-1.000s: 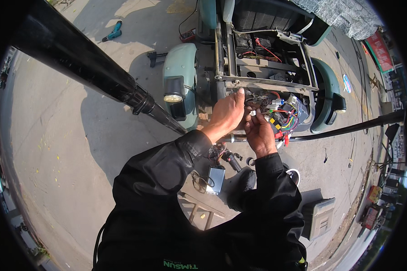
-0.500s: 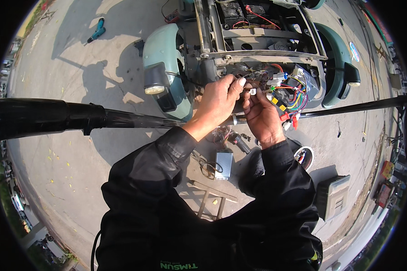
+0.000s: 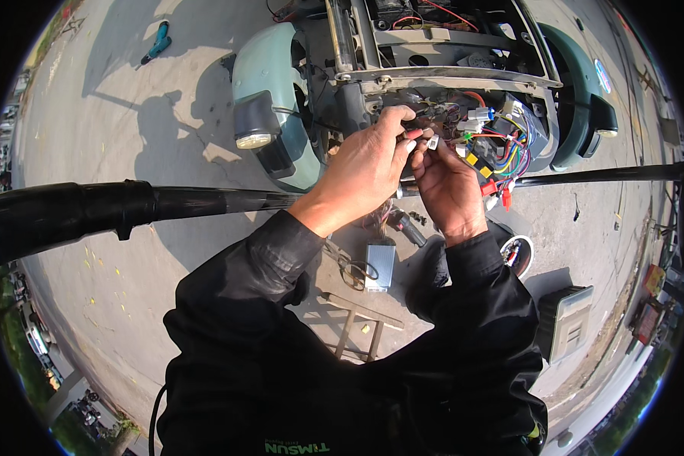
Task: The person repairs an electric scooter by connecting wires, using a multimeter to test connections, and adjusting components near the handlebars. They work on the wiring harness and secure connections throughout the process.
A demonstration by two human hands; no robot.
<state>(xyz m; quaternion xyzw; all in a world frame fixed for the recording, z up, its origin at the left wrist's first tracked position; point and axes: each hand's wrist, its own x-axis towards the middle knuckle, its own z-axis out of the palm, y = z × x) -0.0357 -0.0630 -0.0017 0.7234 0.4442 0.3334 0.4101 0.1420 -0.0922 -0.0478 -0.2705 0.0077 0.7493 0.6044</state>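
My left hand (image 3: 361, 171) is closed in a pinch, with a small red connector (image 3: 413, 134) between thumb and fingers. Right beside it, my right hand (image 3: 450, 194) pinches a small white connector (image 3: 433, 142). The two connectors are close together; whether they touch is hard to tell. Both hands are over the front of an opened vehicle frame (image 3: 448, 78), next to a bundle of coloured wires (image 3: 517, 148) with white, yellow and red plugs. The curled fingers of my right hand are partly in shadow.
Green fenders (image 3: 264, 68) with lamps flank the frame. A long black bar (image 3: 205, 201) crosses below my hands. On the ground are a silver finned box (image 3: 380, 266), a black handle grip (image 3: 409, 228), a wooden stool (image 3: 361, 310), a white bucket (image 3: 530, 257), a grey case (image 3: 570, 323) and a teal drill (image 3: 157, 43).
The red connector now shows in my left fingers, where a thumb covered that spot before. My left hand's fingers have shifted, and the view has moved slightly.
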